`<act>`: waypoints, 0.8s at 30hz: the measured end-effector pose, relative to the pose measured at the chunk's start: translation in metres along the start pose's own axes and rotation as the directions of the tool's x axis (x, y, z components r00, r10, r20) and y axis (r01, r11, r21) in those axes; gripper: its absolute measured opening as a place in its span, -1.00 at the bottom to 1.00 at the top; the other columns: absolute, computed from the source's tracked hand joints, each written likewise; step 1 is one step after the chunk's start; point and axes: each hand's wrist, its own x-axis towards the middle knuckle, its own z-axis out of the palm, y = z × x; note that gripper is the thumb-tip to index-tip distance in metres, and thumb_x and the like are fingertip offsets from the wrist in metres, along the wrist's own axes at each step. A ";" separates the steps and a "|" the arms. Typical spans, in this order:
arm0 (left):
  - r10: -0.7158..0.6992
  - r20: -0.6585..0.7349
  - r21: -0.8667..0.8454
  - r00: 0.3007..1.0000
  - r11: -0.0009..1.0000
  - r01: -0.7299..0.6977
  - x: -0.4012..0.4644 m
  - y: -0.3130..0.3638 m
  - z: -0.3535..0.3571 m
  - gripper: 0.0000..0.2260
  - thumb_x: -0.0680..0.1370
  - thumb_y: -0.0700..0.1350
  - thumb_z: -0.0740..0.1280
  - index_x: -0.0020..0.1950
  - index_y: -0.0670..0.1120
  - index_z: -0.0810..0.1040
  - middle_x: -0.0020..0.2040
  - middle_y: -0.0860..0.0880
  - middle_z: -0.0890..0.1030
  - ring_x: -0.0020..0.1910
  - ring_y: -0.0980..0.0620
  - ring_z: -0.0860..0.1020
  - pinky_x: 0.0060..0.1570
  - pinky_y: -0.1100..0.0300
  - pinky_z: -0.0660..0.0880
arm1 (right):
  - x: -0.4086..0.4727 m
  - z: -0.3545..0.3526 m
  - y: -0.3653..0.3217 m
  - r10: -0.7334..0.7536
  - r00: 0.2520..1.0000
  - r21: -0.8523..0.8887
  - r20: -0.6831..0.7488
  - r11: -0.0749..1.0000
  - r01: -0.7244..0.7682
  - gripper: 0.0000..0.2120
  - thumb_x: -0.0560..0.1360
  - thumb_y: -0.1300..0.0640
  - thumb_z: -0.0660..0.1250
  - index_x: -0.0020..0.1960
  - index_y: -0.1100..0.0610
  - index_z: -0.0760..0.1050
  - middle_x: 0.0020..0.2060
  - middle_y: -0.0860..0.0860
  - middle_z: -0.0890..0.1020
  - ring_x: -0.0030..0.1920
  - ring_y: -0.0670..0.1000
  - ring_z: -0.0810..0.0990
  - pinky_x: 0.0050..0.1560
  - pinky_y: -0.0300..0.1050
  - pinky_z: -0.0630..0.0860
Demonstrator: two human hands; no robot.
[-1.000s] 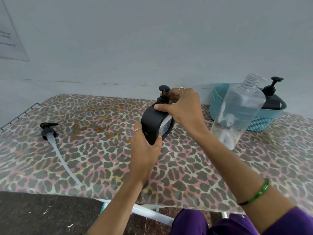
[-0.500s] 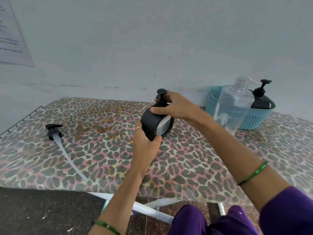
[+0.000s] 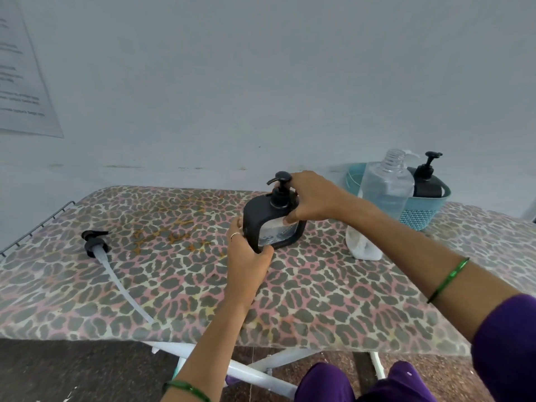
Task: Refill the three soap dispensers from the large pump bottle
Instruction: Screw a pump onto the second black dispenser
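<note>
Both hands on black soap bottle [image 3: 265, 224]: left hand [image 3: 246, 256] wrapped around its 7 o'clock corner, right hand [image 3: 311, 198] pinching its pump top.

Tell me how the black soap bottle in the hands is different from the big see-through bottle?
The black dispenser is short, squat and dark; the clear bottle is taller and transparent. The dispenser has its pump on; the clear bottle's neck is open. Both hands, left hand and right hand, hold the dispenser; nobody touches the clear bottle. Both stand on the table.

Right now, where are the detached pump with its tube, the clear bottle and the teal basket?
Detached pump [image 3: 94, 242], head view, on its black collar.
Clear bottle [image 3: 387, 190], head view, on its upper body.
Teal basket [image 3: 417, 217], head view, on its front wall.
</note>
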 end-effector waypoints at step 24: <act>0.056 0.059 0.483 0.997 0.872 -0.078 -0.005 -0.015 -0.004 -0.65 0.51 -0.23 0.37 0.30 -0.14 0.49 0.16 -0.07 0.53 0.03 0.02 0.50 0.11 0.11 0.48 | -0.016 -0.123 0.106 0.643 0.558 0.465 -0.524 0.765 -0.445 -0.50 0.26 -0.15 0.47 -0.01 0.20 0.48 -0.09 0.09 0.60 -0.12 0.11 0.57 -0.42 -0.22 0.25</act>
